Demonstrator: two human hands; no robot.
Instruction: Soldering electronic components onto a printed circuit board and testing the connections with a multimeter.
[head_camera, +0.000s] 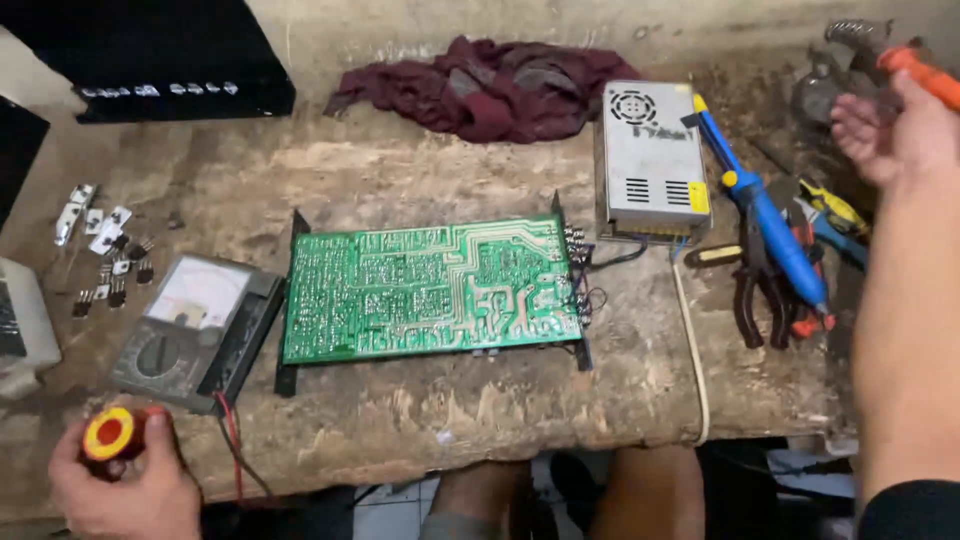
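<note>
One head camera, looking down over our workbench

We see from a single view worn on the head, tilted steeply down and forward at the wooden bench (420, 420), fairly close; the green circuit board (432, 290) sits mid-frame, our left hand (125, 485) at the bottom-left corner, our right hand (885, 130) at the upper right.

1. The workbench (400, 170) is bare wood, rough, scarred and matt.
2. The circuit board (432, 288) shows a glossy green lacquered face with pale solder traces.
3. The power supply (652, 160) is dull grey sheet metal, perforated with vent slots.
4. The rag (480, 85) is soft, crumpled maroon cloth.
5. The multimeter (195, 330) has a matt grey plastic case (its dial window looks smooth and clear).
6. The soldering iron (765, 215) has a smooth blue plastic handle.
7. The left hand (125, 485) grips a shiny red-and-yellow plastic roll (110, 432).
8. The right hand (890, 135) grips an orange plastic handle (925, 75).
</note>
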